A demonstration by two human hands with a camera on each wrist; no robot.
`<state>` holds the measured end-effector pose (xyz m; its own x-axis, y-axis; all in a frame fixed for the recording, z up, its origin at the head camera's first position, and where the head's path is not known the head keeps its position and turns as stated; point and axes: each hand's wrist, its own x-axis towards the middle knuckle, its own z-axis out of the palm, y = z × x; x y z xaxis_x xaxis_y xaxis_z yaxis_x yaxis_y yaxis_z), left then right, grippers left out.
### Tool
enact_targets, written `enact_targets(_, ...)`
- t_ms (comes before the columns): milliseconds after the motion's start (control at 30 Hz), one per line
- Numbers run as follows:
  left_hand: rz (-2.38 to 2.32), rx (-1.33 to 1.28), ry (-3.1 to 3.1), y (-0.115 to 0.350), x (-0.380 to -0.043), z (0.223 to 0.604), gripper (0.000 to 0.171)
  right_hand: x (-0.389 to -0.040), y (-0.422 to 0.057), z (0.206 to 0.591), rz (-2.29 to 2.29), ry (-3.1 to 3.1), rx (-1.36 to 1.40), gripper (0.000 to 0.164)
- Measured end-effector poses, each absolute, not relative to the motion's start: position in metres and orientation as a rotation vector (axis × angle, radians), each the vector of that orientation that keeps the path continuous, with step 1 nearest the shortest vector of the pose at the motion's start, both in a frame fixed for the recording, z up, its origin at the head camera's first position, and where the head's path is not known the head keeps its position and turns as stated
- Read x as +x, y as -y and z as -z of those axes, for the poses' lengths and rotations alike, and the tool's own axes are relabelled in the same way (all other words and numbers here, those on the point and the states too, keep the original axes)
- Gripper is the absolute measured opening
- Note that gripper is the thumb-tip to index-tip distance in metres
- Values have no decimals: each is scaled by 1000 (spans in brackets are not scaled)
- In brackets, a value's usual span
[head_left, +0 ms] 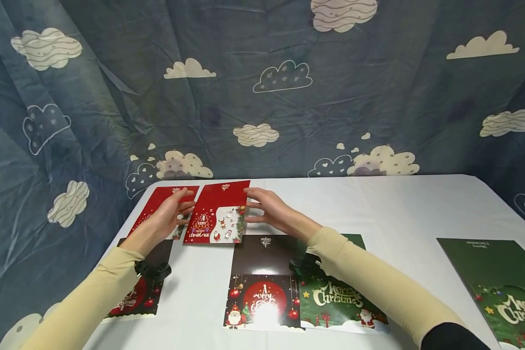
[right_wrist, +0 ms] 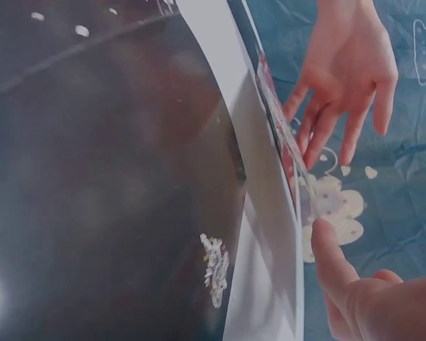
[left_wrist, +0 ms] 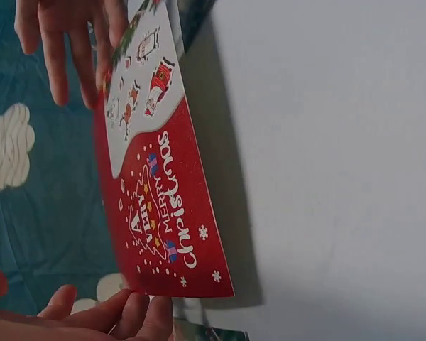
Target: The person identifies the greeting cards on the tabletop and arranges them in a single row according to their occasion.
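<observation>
A red "A Very Merry Christmas" card (head_left: 218,197) is held slightly tilted above the white table, between both hands. My left hand (head_left: 164,218) touches its left edge with extended fingers, which also show along the card's lower edge in the left wrist view. At the opposite edge, my right hand (head_left: 273,211) has its fingers spread and fairly straight. Another red card (head_left: 157,197) lies partly hidden behind the left hand. Below the right hand lies a dark brown card (head_left: 258,260), also large in the right wrist view.
A green "Merry Christmas" card (head_left: 332,318) adjoins the brown one, partly under the right forearm. Another dark card (head_left: 146,296) lies beneath the left forearm. A further green card (head_left: 481,267) is at the far right. Behind the white table (head_left: 402,214) hangs a cloud-patterned curtain (head_left: 227,112).
</observation>
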<state>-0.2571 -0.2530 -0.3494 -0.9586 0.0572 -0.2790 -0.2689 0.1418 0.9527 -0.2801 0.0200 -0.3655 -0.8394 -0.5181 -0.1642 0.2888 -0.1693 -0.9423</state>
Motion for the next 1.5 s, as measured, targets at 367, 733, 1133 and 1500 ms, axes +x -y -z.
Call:
enact_targets(367, -1836, -317, -2213, 259, -274, 358, 62, -298, -1, 373, 2060, -1591, -179, 55)
enact_targets(733, -1845, -384, -2193, 253, -279, 359, 69, -305, 3, 386, 2044, -1609, -138, 58)
enact_targets(1133, -1812, -256, -2221, 271, -280, 367, 70, -314, 13, 405, 2075, -1669, -97, 55)
enact_targets(1500, -1782, -266, -2316, 266, -275, 373, 67, -298, 14, 389, 1973, -1758, -152, 52)
